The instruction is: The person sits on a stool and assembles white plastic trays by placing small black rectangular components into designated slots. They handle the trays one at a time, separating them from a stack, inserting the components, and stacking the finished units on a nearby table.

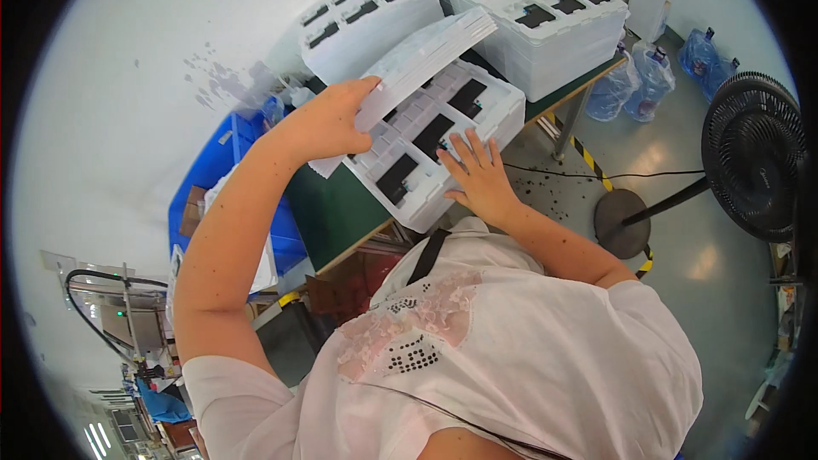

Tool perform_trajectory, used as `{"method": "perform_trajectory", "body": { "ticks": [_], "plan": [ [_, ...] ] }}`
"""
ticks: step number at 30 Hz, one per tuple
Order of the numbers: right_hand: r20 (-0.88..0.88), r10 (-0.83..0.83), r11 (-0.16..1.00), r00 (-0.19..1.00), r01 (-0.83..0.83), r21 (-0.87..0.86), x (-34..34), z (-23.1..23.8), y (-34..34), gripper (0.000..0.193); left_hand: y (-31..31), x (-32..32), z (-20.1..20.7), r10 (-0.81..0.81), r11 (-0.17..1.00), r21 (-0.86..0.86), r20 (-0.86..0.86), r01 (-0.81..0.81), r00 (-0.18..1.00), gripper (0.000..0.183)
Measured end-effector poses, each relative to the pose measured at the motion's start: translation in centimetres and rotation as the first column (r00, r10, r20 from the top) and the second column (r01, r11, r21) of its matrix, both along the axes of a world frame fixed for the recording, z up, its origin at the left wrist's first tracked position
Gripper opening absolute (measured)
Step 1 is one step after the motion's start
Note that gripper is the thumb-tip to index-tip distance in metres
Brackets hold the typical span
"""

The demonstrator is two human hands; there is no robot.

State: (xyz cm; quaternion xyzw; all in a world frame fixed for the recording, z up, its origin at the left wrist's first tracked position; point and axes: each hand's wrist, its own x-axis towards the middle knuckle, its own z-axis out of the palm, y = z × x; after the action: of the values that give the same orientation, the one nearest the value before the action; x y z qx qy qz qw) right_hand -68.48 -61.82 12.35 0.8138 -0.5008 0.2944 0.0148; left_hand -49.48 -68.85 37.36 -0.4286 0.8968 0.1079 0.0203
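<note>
My left hand (341,115) grips the near left end of a tilted stack of thin white plastic trays (434,51), its thumb apart from the fingers. Under that raised stack lies another stack of white moulded trays (504,115). Flat black rectangular parts (433,134) sit in the pockets of its top tray, some of them partly hidden by the tilted trays. My right hand (479,177) is spread over the near right side of this top tray. Its fingertips lie at the pocket edges beside the black parts, and nothing shows in its grip.
Tall stacks of white trays with black parts (537,15) stand farther back on the green table (336,213). A blue bin (285,230) is at the left. On the floor to the right are a black fan (751,158), its cable, and bagged water bottles (652,81).
</note>
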Motion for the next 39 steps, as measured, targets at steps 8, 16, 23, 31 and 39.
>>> {"method": "perform_trajectory", "body": {
  "ticks": [8, 16, 23, 31, 39],
  "plan": [
    [0.022, -0.003, 1.000, 1.000, 0.003, 0.002, 0.5, -0.3, -0.1, 0.078, -0.2, 0.0, 0.9, 0.079, 0.993, 0.084, -0.020, -0.077, 0.997, 0.073],
    [-0.046, -0.039, 0.993, 0.998, 0.044, 0.112, 0.4, 1.9, 0.4, 0.069, -0.2, -0.2, 0.7, 0.074, 0.992, 0.107, -0.067, -0.066, 0.995, 0.072],
    [-0.036, 0.158, 0.987, 0.987, -0.158, -0.002, 5.8, 4.4, -9.7, 0.062, 0.1, -0.4, 1.1, 0.091, 0.986, 0.145, -0.088, -0.078, 0.992, 0.071],
    [0.058, 0.188, 0.982, 0.980, -0.188, -0.010, 4.7, 2.8, -13.1, 0.047, -0.6, 0.3, 0.2, 0.031, 0.997, 0.070, -0.060, -0.027, 0.998, 0.071],
    [0.748, -0.447, 0.831, 0.491, 0.537, 0.144, -7.1, -2.5, -3.8, 0.022, 3.8, -1.4, -9.9, -0.068, 0.964, -0.255, 0.056, 0.080, 0.996, 0.068]
  ]
}}
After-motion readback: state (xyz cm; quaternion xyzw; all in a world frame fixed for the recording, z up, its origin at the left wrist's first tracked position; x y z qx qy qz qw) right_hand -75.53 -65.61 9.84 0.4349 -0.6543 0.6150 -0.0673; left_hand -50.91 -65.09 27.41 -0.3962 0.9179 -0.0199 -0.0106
